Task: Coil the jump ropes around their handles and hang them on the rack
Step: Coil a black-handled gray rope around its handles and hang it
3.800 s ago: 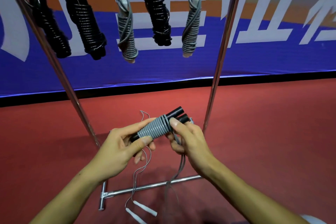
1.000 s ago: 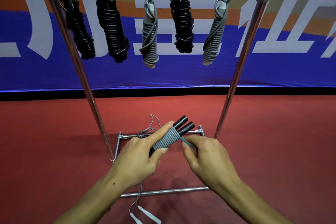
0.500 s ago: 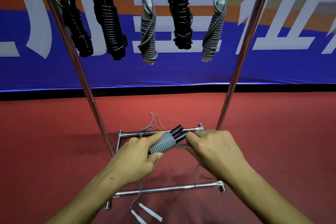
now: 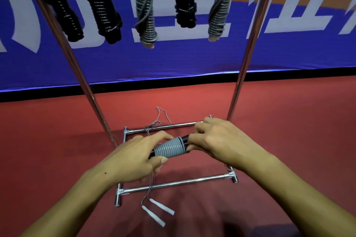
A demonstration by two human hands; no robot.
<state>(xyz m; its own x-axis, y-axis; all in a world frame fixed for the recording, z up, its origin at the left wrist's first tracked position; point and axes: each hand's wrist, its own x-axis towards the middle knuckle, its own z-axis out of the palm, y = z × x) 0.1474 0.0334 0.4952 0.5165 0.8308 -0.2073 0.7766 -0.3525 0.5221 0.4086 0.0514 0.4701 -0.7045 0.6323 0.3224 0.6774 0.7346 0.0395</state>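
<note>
A jump rope with black handles and grey cord coiled round them (image 4: 169, 149) lies level between my hands, low in front of the rack. My left hand (image 4: 134, 158) grips its left end, thumb under the coil. My right hand (image 4: 217, 140) curls round the black handle tips at the right end and hides them. Above hang several coiled ropes: black ones (image 4: 102, 7) (image 4: 185, 2) and grey ones (image 4: 145, 15) (image 4: 219, 9). The hooks at the top are out of view.
Two chrome uprights (image 4: 81, 75) (image 4: 244, 67) rise from the rack's base bars (image 4: 177, 183) on the red floor. A thin grey rope with white handles (image 4: 158, 211) lies loose over the base. A blue banner (image 4: 192, 57) stands behind.
My right hand has slid left over the black handle tips, covering them. The bundle has dropped lower and the view tilted down, cutting off the rack's top bar.
</note>
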